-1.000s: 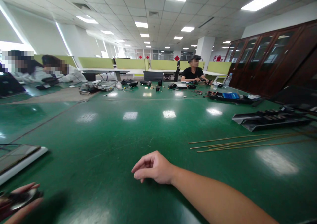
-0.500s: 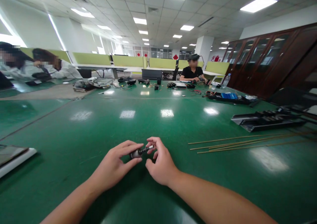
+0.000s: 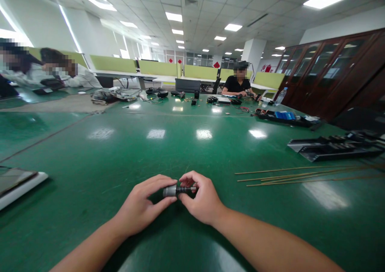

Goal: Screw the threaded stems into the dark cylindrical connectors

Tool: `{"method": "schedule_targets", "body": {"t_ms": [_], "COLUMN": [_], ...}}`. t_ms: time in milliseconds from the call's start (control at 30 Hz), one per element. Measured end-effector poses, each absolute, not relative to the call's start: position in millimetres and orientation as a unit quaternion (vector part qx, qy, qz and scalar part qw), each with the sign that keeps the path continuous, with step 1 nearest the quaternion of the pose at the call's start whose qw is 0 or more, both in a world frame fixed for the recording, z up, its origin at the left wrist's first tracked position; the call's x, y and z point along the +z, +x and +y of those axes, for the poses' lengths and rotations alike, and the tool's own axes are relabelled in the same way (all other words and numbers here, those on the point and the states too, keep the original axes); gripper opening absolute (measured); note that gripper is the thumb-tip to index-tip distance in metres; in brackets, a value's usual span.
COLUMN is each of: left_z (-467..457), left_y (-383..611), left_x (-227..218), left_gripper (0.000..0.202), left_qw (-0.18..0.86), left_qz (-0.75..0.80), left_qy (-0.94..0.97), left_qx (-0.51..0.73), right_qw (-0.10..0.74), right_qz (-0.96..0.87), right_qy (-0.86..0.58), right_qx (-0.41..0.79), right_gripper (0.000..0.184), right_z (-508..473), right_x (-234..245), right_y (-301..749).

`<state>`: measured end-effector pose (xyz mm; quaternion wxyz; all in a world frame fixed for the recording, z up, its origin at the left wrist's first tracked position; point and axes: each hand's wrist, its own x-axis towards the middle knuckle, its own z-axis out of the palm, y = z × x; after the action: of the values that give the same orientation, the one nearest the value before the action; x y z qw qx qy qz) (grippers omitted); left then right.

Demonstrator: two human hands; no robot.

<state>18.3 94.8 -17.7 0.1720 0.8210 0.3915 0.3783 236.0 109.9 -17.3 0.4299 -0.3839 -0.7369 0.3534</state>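
Note:
A small grey metal cylinder with a dark ribbed shaft and a silver tip [image 3: 170,191] lies sideways between my hands, just over the green table [image 3: 126,152]. My left hand [image 3: 141,204] pinches the thick cylinder end, fingers on the far side and thumb on the near side. Around the shaft end curl the thumb and fingers of my right hand [image 3: 204,198]; the silver tip runs into that grip, where its end is partly hidden. What exactly this part belongs to I cannot make out.
Several thin brass-coloured rods [image 3: 279,178] lie to the right. Beyond them stand black metal rails [image 3: 325,151] and a tray of parts [image 3: 282,117]. A white-edged flat device [image 3: 24,190] sits at the left. Across the table a person in black [image 3: 237,83] works among small parts.
Both hands and the metal part have shifted slightly right in view, and the part lies more level. My right fingers have closed in around its shaft. The camera view has tilted slightly.

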Motion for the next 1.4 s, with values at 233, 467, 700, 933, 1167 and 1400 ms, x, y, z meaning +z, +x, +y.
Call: {"method": "schedule_targets", "body": {"t_ms": [233, 467, 700, 933, 1167, 1400], "left_z": [98.8, 97.0, 96.4, 96.2, 94.7, 94.9], "left_y": [17.8, 18.2, 18.7, 18.1, 16.5, 15.5], "left_x": [-21.5, -22.7, -22.6, -22.6, -22.3, -21.9], "left_gripper": [0.04, 0.043, 0.043, 0.044, 0.044, 0.041], "left_qw": [0.169, 0.143, 0.136, 0.124, 0.122, 0.107], "left_qz": [0.392, 0.379, 0.385, 0.384, 0.389, 0.389], "left_qy": [0.813, 0.818, 0.817, 0.82, 0.819, 0.82], "left_qx": [0.396, 0.409, 0.408, 0.407, 0.404, 0.405], "right_qw": [0.431, 0.44, 0.434, 0.434, 0.434, 0.438], "right_qz": [-0.746, -0.743, -0.742, -0.741, -0.736, -0.734], "right_qy": [-0.387, -0.385, -0.396, -0.396, -0.403, -0.4], "right_qx": [0.329, 0.326, 0.324, 0.324, 0.329, 0.33], "right_gripper": [0.023, 0.013, 0.008, 0.007, 0.006, 0.007], "right_z": [107.4, 108.0, 107.3, 108.2, 107.1, 106.9], "right_x": [-15.7, -13.3, -12.3, -13.1, -11.5, -9.6], "right_y": [235.3, 236.6, 236.8, 237.5, 237.1, 238.3]}}
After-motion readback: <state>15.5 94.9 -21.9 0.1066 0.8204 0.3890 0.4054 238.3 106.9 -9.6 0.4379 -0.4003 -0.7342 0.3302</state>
